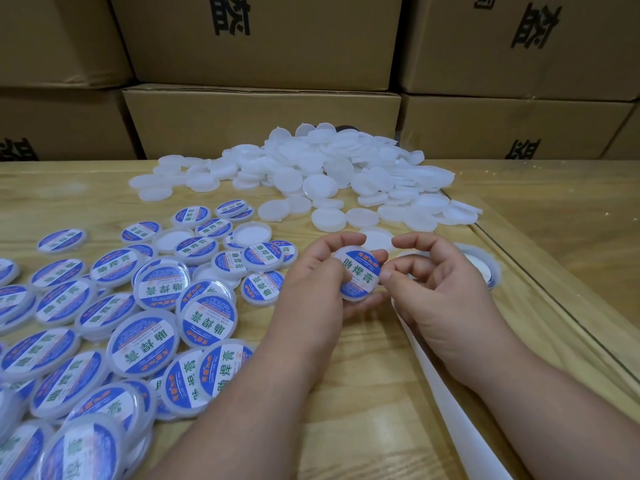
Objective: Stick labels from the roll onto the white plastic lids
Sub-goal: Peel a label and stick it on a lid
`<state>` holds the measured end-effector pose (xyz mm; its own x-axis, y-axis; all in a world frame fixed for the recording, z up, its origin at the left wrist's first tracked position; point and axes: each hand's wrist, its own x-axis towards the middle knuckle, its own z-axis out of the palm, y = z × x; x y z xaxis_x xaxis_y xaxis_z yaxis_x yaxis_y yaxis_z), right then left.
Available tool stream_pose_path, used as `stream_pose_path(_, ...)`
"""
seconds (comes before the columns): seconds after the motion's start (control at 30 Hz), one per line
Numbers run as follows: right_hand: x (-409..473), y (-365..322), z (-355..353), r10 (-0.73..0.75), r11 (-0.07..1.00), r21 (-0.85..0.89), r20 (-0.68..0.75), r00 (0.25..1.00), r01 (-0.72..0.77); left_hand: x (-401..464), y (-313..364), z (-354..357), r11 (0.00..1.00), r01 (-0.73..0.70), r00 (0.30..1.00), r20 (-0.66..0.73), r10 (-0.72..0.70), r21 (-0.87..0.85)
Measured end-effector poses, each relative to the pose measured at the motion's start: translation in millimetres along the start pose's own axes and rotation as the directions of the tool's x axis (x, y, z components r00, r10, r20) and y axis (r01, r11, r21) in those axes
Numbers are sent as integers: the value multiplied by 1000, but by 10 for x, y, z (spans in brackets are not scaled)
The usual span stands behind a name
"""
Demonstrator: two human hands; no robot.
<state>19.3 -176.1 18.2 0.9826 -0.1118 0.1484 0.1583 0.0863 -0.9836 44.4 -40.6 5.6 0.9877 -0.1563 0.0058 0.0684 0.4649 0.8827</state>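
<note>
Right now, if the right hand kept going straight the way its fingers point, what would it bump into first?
The right hand points left toward the labelled lid held in the left hand. Its thumb tip looks already at the lid's edge, so it would likely meet that lid first, then the left hand's fingers.

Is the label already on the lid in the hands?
On: the blue label covers the held lid, gripped by both hands.

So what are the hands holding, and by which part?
Both the left hand and the right hand hold one labelled lid by its rim.
</note>
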Motion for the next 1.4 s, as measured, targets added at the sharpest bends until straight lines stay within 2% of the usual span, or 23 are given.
stream_pose_path(0.27, -17, -4, -69, -76, 996, -36, 23, 997, 77, 1, -24, -33, 993, -106, 991, -71, 110, 58)
stream_pose_path(0.47, -8, 21, -104, -127, 991, -31, -6, 992, 126, -4, 39, -8, 996, -90, 986, -139, 90, 4)
stream_pose_path(0.57, -9, 35, -105, -145, 989, -43, -30, 989, 144, -5, 50, 2, 995, -71, 987, -139, 79, 63)
stream_pose_path(0.73, -12, 46, -100, -167, 984, -61, -42, 985, 165, 3, -14, -9, 970, -129, 972, -169, 165, 206)
stream_pose_path(0.83, -19, 43, -92, -164, 985, -67, -46, 985, 161, 30, -21, -23, 979, -124, 964, -215, 158, 164)
stream_pose_path(1.03, -26, 52, -110, -176, 980, -102, -36, 984, 172, 65, 36, -31, 981, -130, 922, -382, 66, -144)
stream_pose_path(1.17, -21, 51, -97, -171, 982, -91, -36, 985, 168, 61, 96, -11, 963, -176, 892, -446, 69, -204)
stream_pose_path(1.3, -17, 61, -84, -170, 983, -76, -46, 984, 166, 26, 125, -8, 960, -221, 901, -413, 132, -174)
stream_pose_path(1.4, -14, 53, -66, -165, 984, -74, -45, 985, 161, 16, 90, 4, 973, -227, 907, -372, 199, -33)
